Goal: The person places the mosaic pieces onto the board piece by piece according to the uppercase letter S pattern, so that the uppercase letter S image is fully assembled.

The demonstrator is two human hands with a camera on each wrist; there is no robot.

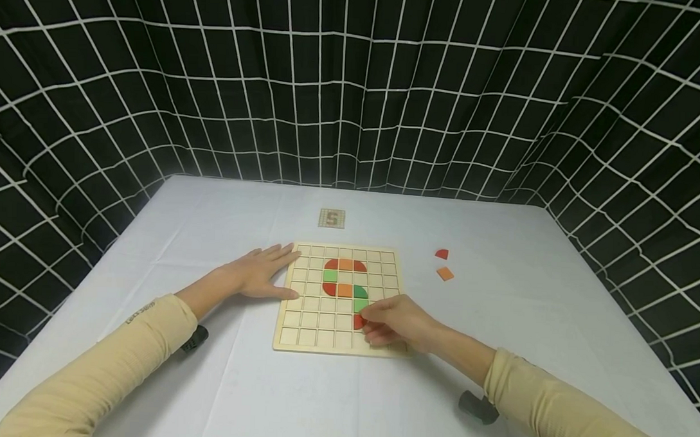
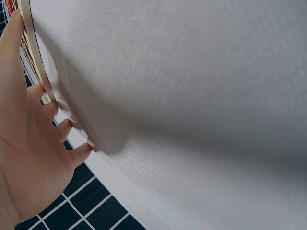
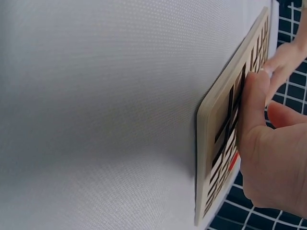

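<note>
A wooden grid board (image 1: 307,337) lies flat on the white table. My left hand (image 1: 261,273) rests at its left edge, fingers straight and spread, thumb touching the rim. With my right hand (image 1: 394,320) I pinch a red quarter-round tile (image 1: 357,321) at a lower cell; the fingers partly cover it. Just above sits a light green square tile (image 1: 360,306), then a dark green quarter-round tile (image 1: 359,291). Further tiles in the grid include an orange square tile (image 1: 344,290) and another light green square (image 1: 330,276). The right wrist view hides the pinched tile behind the hand.
Right of the board lie a loose red quarter-round tile (image 1: 442,254) and a loose orange square tile (image 1: 445,273). Behind the board is a small pattern card (image 1: 332,218) with a 5-like or S-like figure. A black curtain (image 1: 354,103) with white grid lines surrounds the table.
</note>
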